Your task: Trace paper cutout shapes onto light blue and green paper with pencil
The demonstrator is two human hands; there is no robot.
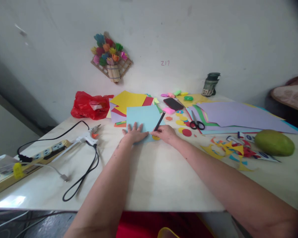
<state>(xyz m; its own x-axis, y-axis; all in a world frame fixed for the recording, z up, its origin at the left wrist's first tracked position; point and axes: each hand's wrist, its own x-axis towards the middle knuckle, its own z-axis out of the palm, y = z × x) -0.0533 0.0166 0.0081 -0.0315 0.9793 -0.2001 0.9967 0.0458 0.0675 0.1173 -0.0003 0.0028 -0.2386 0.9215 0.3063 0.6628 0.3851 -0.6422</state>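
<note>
A light blue sheet of paper [144,115] lies on the table in front of me. My left hand [134,134] rests flat on its lower left part, fingers spread. Between the fingers of my right hand [165,133] is a dark marker [159,121], tilted, its tip low over the sheet's lower right edge. A yellow paper circle [156,137] shows partly under my right hand. Whether the tip touches the paper is hidden by my fingers. Several yellow and red paper circles [187,132] lie to the right.
Scissors [197,124] and purple paper [238,114] lie to the right, before paper scraps [228,148] and a green mango-like fruit [274,142]. A phone [173,103] and a bottle [211,84] are behind. On the left are a red bag [89,105], a glue gun [89,138] and a power strip [32,165].
</note>
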